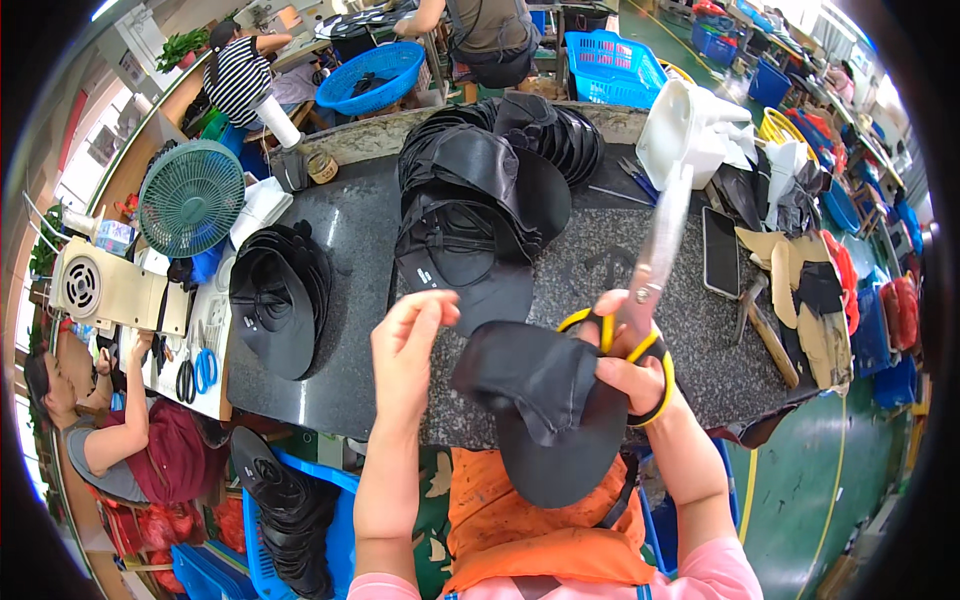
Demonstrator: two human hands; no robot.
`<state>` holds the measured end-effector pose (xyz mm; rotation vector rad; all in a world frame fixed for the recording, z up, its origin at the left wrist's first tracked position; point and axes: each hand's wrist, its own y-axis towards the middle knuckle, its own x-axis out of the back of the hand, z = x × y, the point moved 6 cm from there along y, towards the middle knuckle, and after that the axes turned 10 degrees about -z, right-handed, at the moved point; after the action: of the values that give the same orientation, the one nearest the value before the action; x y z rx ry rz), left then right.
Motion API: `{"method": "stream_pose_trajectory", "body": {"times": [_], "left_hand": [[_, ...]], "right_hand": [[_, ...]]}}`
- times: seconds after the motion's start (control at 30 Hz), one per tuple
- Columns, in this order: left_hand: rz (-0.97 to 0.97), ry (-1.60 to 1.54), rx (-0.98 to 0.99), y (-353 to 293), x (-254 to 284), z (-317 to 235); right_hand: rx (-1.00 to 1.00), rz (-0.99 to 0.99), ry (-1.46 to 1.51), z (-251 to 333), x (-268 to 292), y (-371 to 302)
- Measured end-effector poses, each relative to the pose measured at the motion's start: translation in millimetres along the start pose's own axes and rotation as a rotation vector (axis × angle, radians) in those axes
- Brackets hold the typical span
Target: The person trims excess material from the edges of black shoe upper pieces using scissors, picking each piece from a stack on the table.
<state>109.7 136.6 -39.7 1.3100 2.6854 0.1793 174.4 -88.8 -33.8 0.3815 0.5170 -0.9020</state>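
My right hand (632, 375) holds scissors (650, 280) with black and yellow handles, their blades pointing up and away from me. The same hand also grips the edge of a black leather-like shoe piece (530, 375), which hangs over the table's near edge with its rounded end toward me. To the left of that piece, my left hand (410, 335) is raised, fingers curled and pinched together; whatever may be between them is too small to make out. Beyond my hands lies a large stack of similar black pieces (465, 240), and a smaller stack (280, 300) sits to the left.
A phone (720, 250), a hammer (768, 335) and a white plastic container (685, 130) are on the right. At left, a green fan (192, 198) stands near a sewing machine (115, 285) and a seated co-worker (130, 440). A blue basket (340, 490) of black pieces is below.
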Motion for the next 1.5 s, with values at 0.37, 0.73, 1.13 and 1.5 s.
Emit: {"method": "stream_pose_trajectory", "body": {"times": [0.37,0.73,1.13,1.5], "left_hand": [[0.558,-0.341,0.571,-44,-42,-27],[-0.052,-0.009,-0.255,-40,-21,-62],[0.244,-0.103,0.253,-106,-39,-30],[0.415,-0.199,0.422,-113,-38,-45]], "right_hand": [[0.108,0.289,0.208,6,2,-13],[0.159,0.194,0.124,0,-5,-32],[0.443,0.086,-1.260,44,3,-48],[0.714,0.294,-1.881,101,-3,-55]]}}
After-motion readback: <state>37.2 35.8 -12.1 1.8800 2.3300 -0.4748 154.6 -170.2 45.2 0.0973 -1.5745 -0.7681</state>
